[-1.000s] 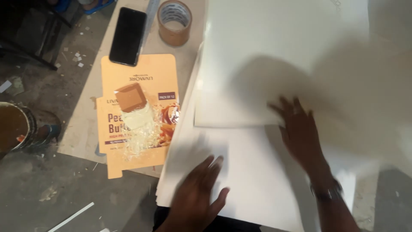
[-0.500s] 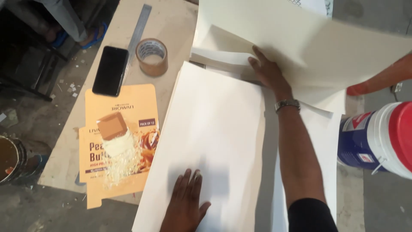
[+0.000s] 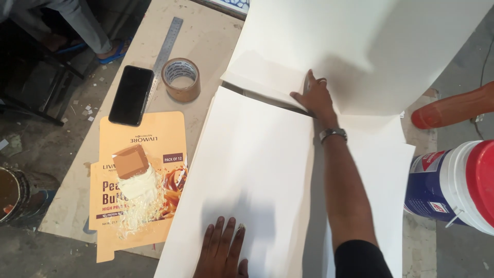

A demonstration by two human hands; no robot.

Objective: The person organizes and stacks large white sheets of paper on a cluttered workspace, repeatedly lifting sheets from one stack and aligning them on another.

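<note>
Two flat hands on white sheets.
Left hand (image 3: 222, 249) presses the near sheet (image 3: 247, 154); right hand (image 3: 314, 98), released and grasping nothing, should pin the fold (image 3: 262, 77) firmly.

One head camera — looking steeply down, close over the worktable (image 3: 206, 41).

tape roll (image 3: 180, 79) left, bucket (image 3: 453, 183) right, perhaps clear between

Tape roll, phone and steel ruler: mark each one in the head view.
Tape roll (image 3: 181, 79), head view, on the brown outer wall of the ring.
Phone (image 3: 131, 95), head view, middle of its dark screen.
Steel ruler (image 3: 168, 44), head view, midway along the bare metal strip.
</note>
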